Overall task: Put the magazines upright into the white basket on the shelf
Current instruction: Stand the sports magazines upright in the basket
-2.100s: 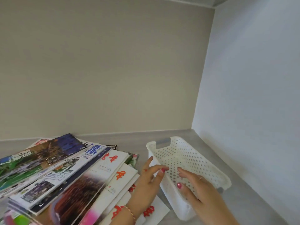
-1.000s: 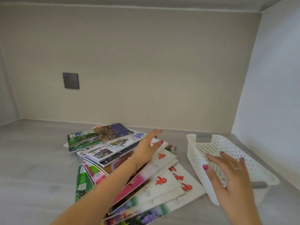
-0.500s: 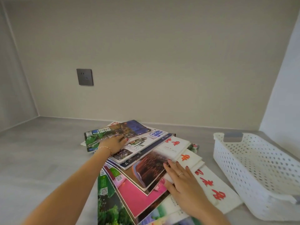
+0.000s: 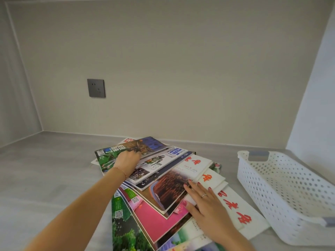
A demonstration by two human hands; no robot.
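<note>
Head view, left hand [image 4: 127,161] gripping top magazine [image 4: 134,147], white basket [image 4: 282,189] beside

Glossy paper magazines [image 4: 159,180], perforated white plastic basket [image 4: 282,192], matt grey shelf [image 4: 45,178].

red characters (illegible) on magazines [image 4: 233,205]

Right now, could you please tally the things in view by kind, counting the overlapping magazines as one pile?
Magazine pile: 1
White basket: 1
Wall socket: 1
Hands: 2 (left hand, right hand)
Total: 5
</note>
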